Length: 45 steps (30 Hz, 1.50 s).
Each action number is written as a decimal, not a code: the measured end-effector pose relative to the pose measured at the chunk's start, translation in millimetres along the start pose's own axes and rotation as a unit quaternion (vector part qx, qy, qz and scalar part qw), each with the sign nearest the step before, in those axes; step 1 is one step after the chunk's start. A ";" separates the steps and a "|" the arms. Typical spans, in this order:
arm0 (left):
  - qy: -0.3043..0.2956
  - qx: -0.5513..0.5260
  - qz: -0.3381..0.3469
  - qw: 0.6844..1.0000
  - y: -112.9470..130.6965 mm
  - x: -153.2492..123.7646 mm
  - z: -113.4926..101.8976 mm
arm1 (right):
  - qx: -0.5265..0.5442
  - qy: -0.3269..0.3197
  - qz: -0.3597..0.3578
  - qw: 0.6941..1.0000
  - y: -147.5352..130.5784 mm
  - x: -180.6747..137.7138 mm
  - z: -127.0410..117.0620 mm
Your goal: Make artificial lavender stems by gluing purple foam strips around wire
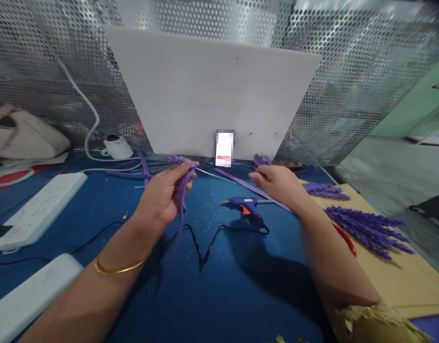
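Observation:
My left hand (164, 193) is closed around a fringed purple strip (182, 188), part of it bunched above the thumb and a long tail hanging below the fingers. A thin white wire (214, 175) runs rightward from that hand. My right hand (281, 183) hovers further right with its fingers pinched together; anything between them is too hidden to make out. Beneath and behind it lie flat purple strips (240, 182) on the blue table (212, 295). Between my hands rests a blue glue gun (246, 204) with an orange trigger, its nozzle pointing left.
Finished-looking purple flower sprigs (365, 228) and red-handled scissors (346, 240) lie on yellow card (394, 286) at right. A lit phone (224, 148) leans on a white board (219, 90). Left stand a power strip (44, 205), a white cup (118, 147) and a bag (29, 133). A black cord (196, 243) crosses the table.

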<state>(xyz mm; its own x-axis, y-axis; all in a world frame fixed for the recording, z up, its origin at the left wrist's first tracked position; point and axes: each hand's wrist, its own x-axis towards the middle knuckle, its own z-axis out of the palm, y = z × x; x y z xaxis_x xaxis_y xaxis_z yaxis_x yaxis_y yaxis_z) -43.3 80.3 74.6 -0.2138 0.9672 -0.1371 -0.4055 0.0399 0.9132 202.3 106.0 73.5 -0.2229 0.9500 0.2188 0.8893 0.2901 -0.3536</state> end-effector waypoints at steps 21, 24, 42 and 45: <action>0.155 -0.167 0.042 0.973 10.7 10.9 -11.7 | 0.054 -0.408 0.130 0.902 49.5 19.0 60.9; 0.158 -0.159 0.037 0.974 9.0 10.1 -11.3 | 0.039 -0.402 0.132 0.905 44.2 17.2 59.5; 0.132 -0.173 -0.005 0.976 11.8 4.2 -3.6 | 0.514 -0.194 0.154 0.821 26.9 18.6 72.7; 0.134 -0.204 0.011 0.970 8.4 8.9 -6.3 | 0.591 -0.095 0.097 0.795 14.6 16.4 64.8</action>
<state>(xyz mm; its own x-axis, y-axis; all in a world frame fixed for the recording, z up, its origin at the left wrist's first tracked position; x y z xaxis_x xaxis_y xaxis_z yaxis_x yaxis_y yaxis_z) -54.2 87.7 78.6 -0.4282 0.8645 -0.2634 -0.7042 -0.1364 0.6968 185.7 133.3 13.0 -0.2844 0.9576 -0.0458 -0.0575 -0.0648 -0.9962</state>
